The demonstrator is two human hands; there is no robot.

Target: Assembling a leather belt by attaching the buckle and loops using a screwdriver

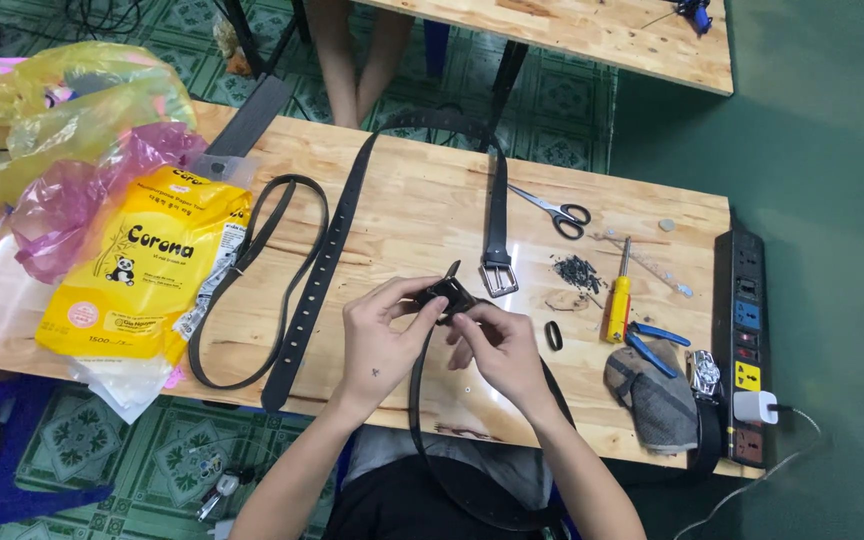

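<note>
My left hand [380, 335] and my right hand [497, 350] meet over the near edge of a wooden table [402, 210]. Both pinch the buckle end [445, 295] of a black belt, whose strap [422, 400] loops down toward my lap. A second long black belt with punched holes [332, 240] lies on the table to the left, curving at the far edge to a silver buckle [498, 278]. A thinner black strap [252, 260] loops beside it.
Yellow paper pack [142, 265] and plastic bags [62, 120] at left. Scissors [552, 210], yellow screwdriver [619, 295], blue pliers [652, 345], small screws [578, 270], a belt loop [553, 335], a wristwatch [702, 372] and a power strip [747, 340] at right. Another person's legs [352, 50] beyond.
</note>
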